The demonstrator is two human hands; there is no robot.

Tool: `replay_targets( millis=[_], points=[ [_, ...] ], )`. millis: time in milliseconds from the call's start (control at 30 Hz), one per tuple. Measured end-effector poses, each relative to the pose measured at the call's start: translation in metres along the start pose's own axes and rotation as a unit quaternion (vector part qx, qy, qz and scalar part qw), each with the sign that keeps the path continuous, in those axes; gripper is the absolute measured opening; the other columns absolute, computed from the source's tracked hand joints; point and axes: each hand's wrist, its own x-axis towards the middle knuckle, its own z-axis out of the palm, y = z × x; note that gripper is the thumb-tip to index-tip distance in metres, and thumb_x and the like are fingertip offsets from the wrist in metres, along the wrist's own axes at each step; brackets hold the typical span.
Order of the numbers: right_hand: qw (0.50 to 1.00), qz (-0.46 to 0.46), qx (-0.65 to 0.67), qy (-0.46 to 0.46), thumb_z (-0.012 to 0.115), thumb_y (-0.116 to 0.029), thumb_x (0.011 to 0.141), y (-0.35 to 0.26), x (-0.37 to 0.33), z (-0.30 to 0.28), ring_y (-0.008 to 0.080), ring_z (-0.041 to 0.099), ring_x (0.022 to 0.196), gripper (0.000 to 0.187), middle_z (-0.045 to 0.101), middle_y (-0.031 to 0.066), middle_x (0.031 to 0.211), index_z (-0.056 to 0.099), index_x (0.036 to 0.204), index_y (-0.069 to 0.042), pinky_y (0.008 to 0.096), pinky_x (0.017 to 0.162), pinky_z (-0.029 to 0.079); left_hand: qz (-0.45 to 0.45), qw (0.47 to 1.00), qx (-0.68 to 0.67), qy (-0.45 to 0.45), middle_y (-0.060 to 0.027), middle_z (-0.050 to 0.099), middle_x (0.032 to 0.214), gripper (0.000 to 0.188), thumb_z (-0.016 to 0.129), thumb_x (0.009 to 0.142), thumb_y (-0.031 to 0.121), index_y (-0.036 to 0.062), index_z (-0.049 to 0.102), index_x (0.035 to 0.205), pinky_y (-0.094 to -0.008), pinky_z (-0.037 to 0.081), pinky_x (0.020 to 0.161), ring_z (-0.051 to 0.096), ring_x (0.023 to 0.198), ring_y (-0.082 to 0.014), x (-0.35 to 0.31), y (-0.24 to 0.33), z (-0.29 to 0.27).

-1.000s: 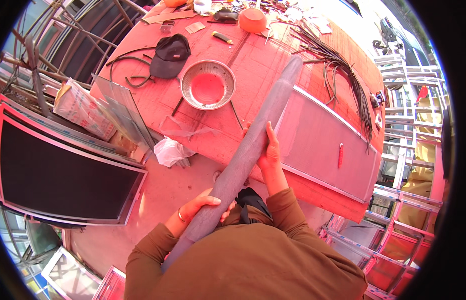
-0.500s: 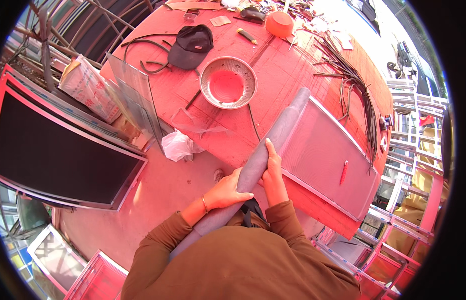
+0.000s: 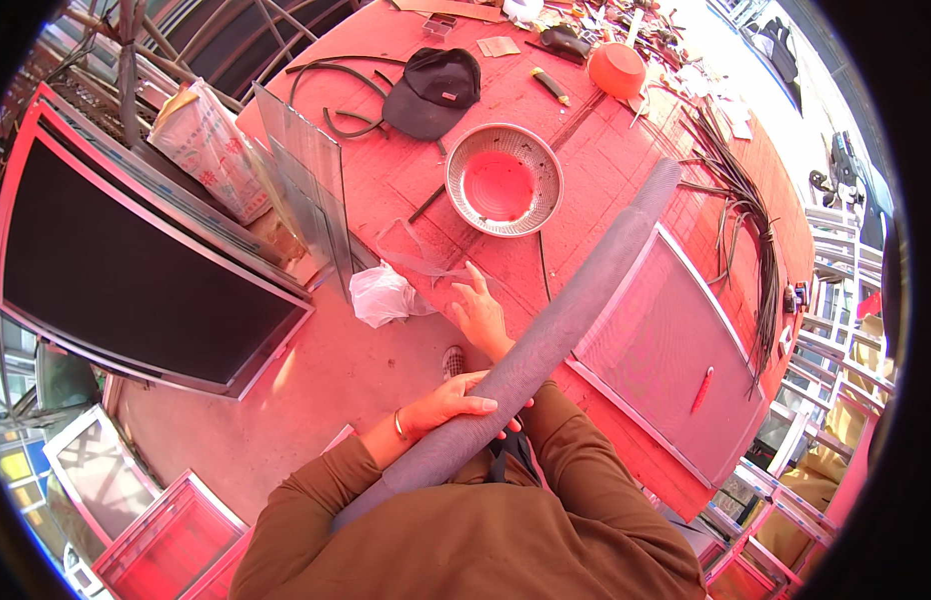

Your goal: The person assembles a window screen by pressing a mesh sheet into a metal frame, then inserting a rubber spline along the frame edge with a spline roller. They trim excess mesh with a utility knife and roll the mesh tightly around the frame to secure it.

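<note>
A long grey roll of mesh (image 3: 576,300) slants from my chest up to the right across the red table (image 3: 406,190). My left hand (image 3: 454,402), a bracelet on its wrist, grips the lower part of the roll. Coming out from under the roll on its left, my right hand (image 3: 480,310) holds nothing, with fingers spread over the table edge. It is close to a clear plastic strip (image 3: 418,260) and below a round metal bowl (image 3: 504,180). A metal-framed mesh screen (image 3: 666,350) lies under the roll's right side.
A black cap (image 3: 436,90), an orange bowl (image 3: 616,68), a bundle of dark strips (image 3: 738,225) and a red pen (image 3: 702,390) lie on the table. A white plastic bag (image 3: 381,295), upright glass panes (image 3: 306,185), a sack (image 3: 211,140) and a dark framed panel (image 3: 126,270) stand to the left.
My right hand has let go of the roll and moved left to the table edge. My left hand has closed over the roll's top. The view has tilted downward.
</note>
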Motion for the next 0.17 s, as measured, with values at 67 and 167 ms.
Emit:
replay_targets(
  millis=[67,167],
  points=[
    [0.997,0.039,-0.049,-0.045,0.077,-0.013,0.094,0.007,0.015,0.016,0.0351,0.075,0.111,0.048,0.048,0.0212,0.166,0.066,0.14,-0.005,0.0489,0.097,0.06,0.011,0.999,-0.048,-0.018,-0.0213,0.059,0.153,0.076,0.075,0.103,0.027,-0.0034,0.04,0.163,-0.0408,0.065,0.098,0.073,0.121,-0.0288,0.001,0.0,0.0],
    [0.996,0.079,0.005,-0.045,0.079,-0.017,0.094,0.043,0.021,0.036,0.0369,0.073,0.122,0.05,0.032,0.017,0.178,0.066,0.142,-0.01,0.0507,0.099,0.059,0.031,0.997,-0.061,-0.024,-0.0208,0.058,0.156,0.076,0.073,0.105,0.03,-0.0029,0.04,0.164,-0.041,0.065,0.099,0.072,0.124,-0.0298,0.0,-0.003,0.002]
  ],
)
